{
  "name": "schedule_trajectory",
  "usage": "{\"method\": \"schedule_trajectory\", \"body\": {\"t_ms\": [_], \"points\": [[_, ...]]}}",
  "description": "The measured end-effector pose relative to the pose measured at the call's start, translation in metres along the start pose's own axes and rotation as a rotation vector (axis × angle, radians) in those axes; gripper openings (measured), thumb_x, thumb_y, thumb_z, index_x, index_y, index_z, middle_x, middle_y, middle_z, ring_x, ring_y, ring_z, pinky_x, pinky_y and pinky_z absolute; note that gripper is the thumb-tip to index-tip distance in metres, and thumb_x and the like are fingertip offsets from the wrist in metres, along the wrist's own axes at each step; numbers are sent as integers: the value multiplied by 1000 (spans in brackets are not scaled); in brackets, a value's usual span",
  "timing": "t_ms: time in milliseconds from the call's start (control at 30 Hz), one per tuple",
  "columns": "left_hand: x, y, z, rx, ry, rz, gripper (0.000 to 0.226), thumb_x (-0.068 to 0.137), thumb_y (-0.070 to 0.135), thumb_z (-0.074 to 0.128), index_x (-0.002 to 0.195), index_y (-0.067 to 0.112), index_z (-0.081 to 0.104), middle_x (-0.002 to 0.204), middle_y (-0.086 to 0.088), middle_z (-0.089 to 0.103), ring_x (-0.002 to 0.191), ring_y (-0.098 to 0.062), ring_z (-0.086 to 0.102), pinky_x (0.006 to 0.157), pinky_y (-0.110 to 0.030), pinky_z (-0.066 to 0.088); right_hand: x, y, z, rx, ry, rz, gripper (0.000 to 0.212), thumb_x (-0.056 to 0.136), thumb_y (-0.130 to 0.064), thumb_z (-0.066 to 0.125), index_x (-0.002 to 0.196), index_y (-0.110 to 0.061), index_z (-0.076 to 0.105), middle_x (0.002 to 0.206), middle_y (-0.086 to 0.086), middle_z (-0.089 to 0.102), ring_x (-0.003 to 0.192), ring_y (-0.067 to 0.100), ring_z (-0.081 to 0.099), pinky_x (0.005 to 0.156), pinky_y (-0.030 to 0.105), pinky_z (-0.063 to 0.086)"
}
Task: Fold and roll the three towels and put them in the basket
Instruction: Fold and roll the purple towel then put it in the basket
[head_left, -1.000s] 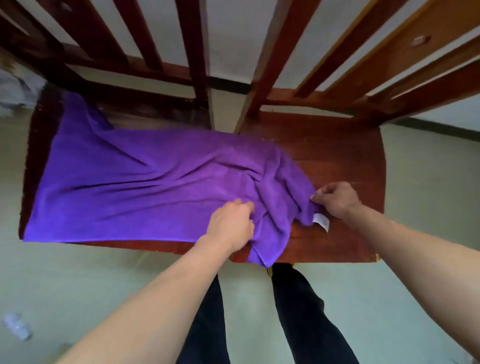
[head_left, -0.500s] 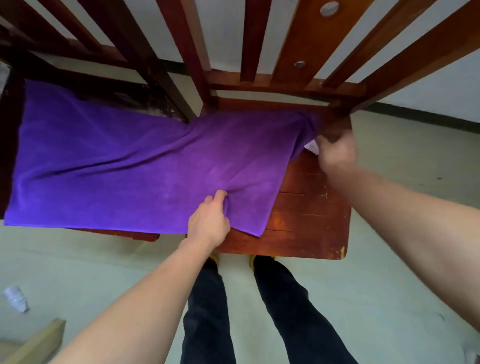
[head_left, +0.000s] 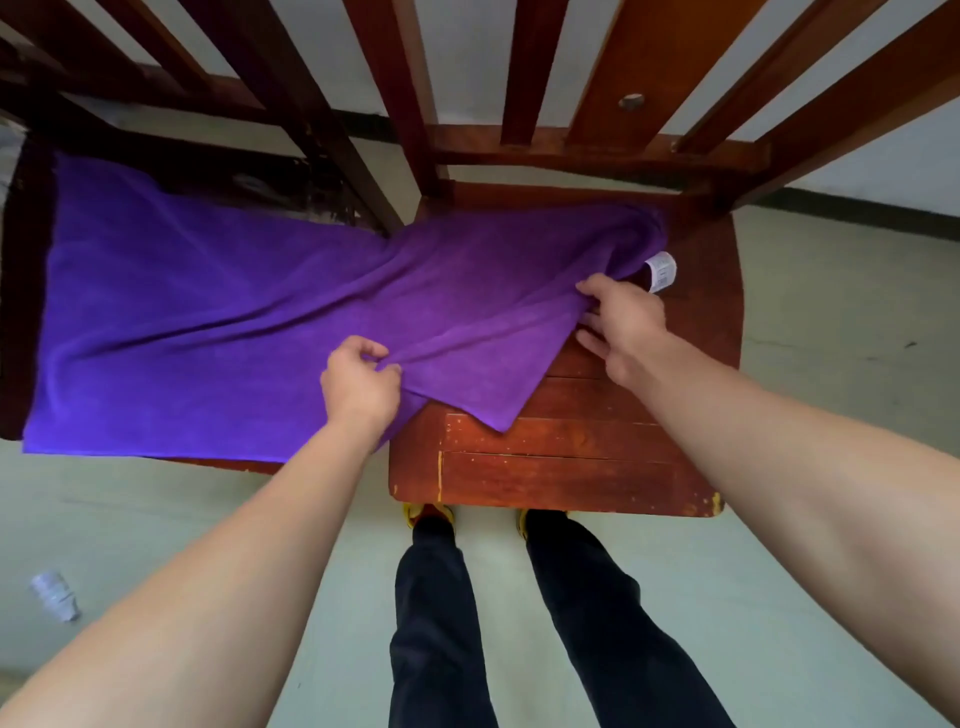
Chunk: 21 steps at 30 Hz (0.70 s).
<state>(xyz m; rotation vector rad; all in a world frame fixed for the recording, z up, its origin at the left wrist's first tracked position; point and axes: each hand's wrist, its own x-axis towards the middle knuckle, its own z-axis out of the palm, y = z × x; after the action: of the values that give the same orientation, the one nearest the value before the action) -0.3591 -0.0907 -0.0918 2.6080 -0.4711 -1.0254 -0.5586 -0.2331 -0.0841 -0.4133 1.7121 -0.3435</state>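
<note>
Fingers of the left hand (head_left: 359, 387) are curled tight round a pinched ridge of the purple towel (head_left: 208, 322), near its front edge and about mid-length. My read is that this grip acts as an anchor, so the cloth can be tensioned without sliding. Left of that hand the towel lies fairly flat over the darker chair seat (head_left: 21, 312), its far left end squared to the seat edge and hanging a little over the front. Long diagonal creases run from there toward the pinch, a sign of pull across the fabric. The towel bridges onto the red-brown chair seat (head_left: 571, 467), where its near corner lies as a loose triangle on bare wood. The right hand (head_left: 626, 322) holds the right-hand hem: thumb on top, fingers partly spread and tucked beneath, a light pinch rather than a fist, probably to draw the bunched end out square. Just past it the far right corner is rumpled against the chair back, with a white label (head_left: 661, 270) curling free. Judgement: the step is flattening ahead of the first fold. No basket or other towels in view. A crumpled clear cup (head_left: 54, 595) lies on the floor, far left.
</note>
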Motion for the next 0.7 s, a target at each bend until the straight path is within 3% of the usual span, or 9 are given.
{"method": "schedule_trajectory", "body": {"t_ms": [67, 133, 233, 333, 400, 467, 567, 633, 700], "points": [[12, 1, -4, -32, 15, -63, 12, 78, 11, 71, 85, 18, 63, 91, -11, 67, 97, -31, 63, 88, -35, 50, -4, 1, 3, 138, -156, 66, 12, 88, -29, 60, 98, -23, 56, 101, 2, 67, 93, 16, 65, 73, 30, 51], [18, 1, -7, -43, 20, -108, 13, 78, 11, 71, 80, 20, 62, 94, -10, 68, 98, -30, 63, 88, -36, 51, -8, 2, 9, 285, -257, 162, 11, 91, -33, 51, 97, -23, 49, 98, 4, 67, 94, 19, 65, 72, 30, 48], [20, -4, -9, -72, 0, -150, 17, 77, 11, 71, 72, 20, 58, 87, -5, 64, 97, -29, 64, 87, -35, 52, -14, 18, 19, 218, -322, 239, 10, 89, -21, 44, 81, -23, 51, 83, 0, 62, 71, 14, 59, 58, 24, 42], [18, -11, -9, -85, -44, -139, 21, 76, 12, 73, 68, 20, 56, 85, -4, 64, 96, -28, 64, 85, -35, 51, -17, 34, 25, 64, -343, 247, 10, 86, -13, 56, 83, -23, 56, 72, -5, 61, 54, 8, 55, 41, 16, 33], [16, -11, -10, -77, -75, -97, 19, 76, 12, 73, 70, 21, 58, 84, -5, 64, 95, -28, 64, 84, -34, 51, -19, 33, 23, 61, -344, 237, 12, 84, -14, 64, 80, -23, 58, 67, -6, 60, 49, 5, 54, 38, 14, 27], [11, -12, -15, -46, -114, -33, 15, 76, 11, 72, 75, 21, 61, 80, -5, 63, 92, -28, 64, 83, -33, 50, -25, 28, 13, -35, -298, 170, 13, 79, -18, 72, 82, -23, 60, 72, -7, 61, 53, 5, 54, 42, 16, 30], [-8, -7, -19, 73, -196, 113, 11, 79, 11, 71, 80, 18, 62, 74, -4, 59, 87, -29, 62, 76, -29, 45, -37, 22, -23, -375, -156, -53, 20, 74, -28, 80, 87, -20, 66, 86, -8, 68, 74, 7, 61, 65, 25, 46], [-28, -5, -13, 168, -284, 199, 12, 80, 14, 70, 81, 21, 60, 75, -4, 58, 87, -29, 61, 74, -30, 45, -43, 18, -55, -432, -90, -120, 24, 69, -31, 83, 82, -17, 69, 90, -2, 72, 76, 10, 64, 76, 29, 51], [-45, -9, -1, 263, -408, 239, 14, 79, 19, 70, 80, 25, 57, 78, -3, 60, 89, -29, 62, 76, -33, 48, -47, 18, -83, -400, -66, -115, 46, 52, -45, 89, 79, -16, 67, 88, 6, 71, 76, 17, 63, 79, 36, 53]]}}
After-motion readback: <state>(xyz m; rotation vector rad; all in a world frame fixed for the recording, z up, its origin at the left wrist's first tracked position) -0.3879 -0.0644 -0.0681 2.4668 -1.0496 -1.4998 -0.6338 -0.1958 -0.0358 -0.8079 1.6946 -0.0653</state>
